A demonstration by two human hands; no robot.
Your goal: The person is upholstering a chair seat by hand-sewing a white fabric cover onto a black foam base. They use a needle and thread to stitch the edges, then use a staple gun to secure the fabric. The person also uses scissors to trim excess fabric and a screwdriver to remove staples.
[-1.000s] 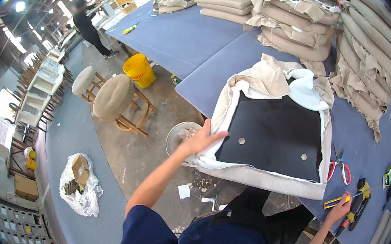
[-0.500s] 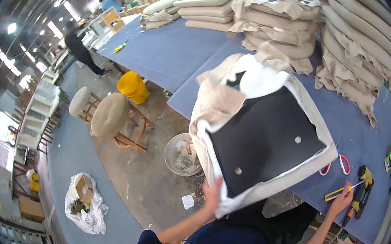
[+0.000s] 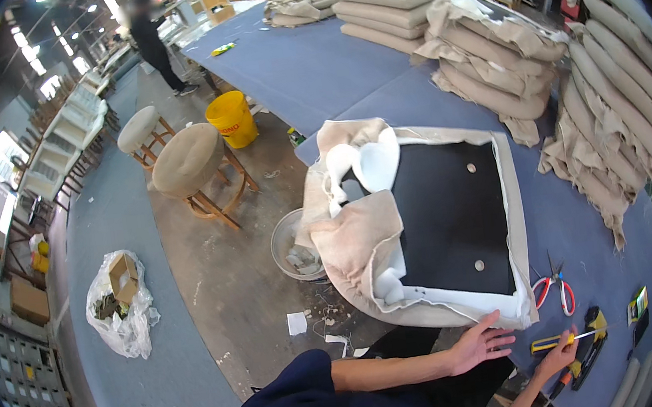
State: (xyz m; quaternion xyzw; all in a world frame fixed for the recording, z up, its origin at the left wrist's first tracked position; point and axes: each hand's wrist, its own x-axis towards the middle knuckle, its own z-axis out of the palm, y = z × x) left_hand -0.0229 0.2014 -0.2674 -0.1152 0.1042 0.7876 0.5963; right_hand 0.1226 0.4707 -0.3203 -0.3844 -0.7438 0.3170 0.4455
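A beige upholstered seat cushion [image 3: 510, 207] lies underside up on the blue table, its black backing showing two round pale spots. Loose beige fabric and white padding are folded over its left side. My left hand [image 3: 479, 344] is open at the cushion's near right corner, fingers spread, a fingertip by the edge. In my right hand [image 3: 556, 356] is a screwdriver [image 3: 586, 334] with a yellow handle and thin metal shaft, pointing right. Just beside that hand lie a yellow-and-blue utility knife [image 3: 546, 345] and a black-and-yellow staple gun [image 3: 593, 358]. Red-handled scissors [image 3: 555, 292] rest farther up.
Stacks of beige cushions [image 3: 389, 15] and draped covers [image 3: 604, 172] stand along the table's [image 3: 311, 76] far and right sides. Left are a bin of scraps [image 3: 290, 244], round stools [image 3: 188, 161], a yellow bucket [image 3: 232, 119] and a plastic bag [image 3: 117, 308]. Another person [image 3: 154, 46] stands far off.
The cushion has turned and come down flat on the table, its loose fabric now to the left. My left hand let go of its left corner and moved right. My right hand keeps the screwdriver.
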